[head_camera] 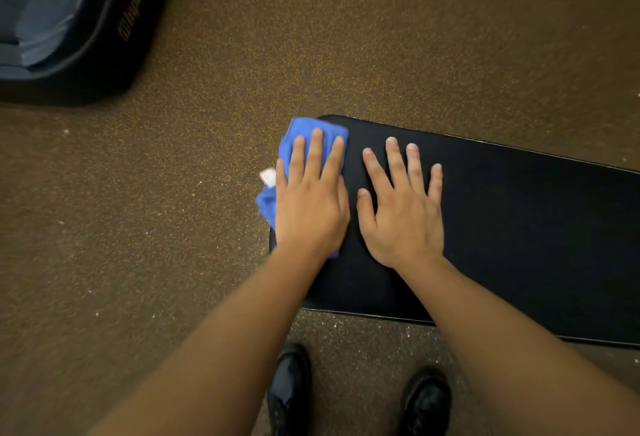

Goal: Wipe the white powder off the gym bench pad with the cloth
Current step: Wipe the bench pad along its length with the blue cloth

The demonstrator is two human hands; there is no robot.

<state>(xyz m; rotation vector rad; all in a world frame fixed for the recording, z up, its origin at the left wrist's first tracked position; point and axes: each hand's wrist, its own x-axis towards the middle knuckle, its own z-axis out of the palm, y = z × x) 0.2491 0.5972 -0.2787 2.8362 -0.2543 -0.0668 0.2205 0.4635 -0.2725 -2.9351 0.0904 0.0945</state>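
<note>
The black gym bench pad (pixel 519 227) runs from the centre to the right edge. A blue cloth (pixel 304 129) lies on its left end, partly hanging over the edge, with a small white tag at its left side. My left hand (pixel 311 203) presses flat on the cloth, fingers stretched out. My right hand (pixel 401 207) rests flat on the bare pad just to the right, fingers spread and holding nothing. I see no white powder on the visible pad surface.
Brown speckled floor (pixel 173 227) surrounds the bench, with small white specks scattered on it. A dark padded piece of equipment (pixel 86 27) sits at the upper left. Two black shoes (pixel 289 387) stand below the pad's near edge.
</note>
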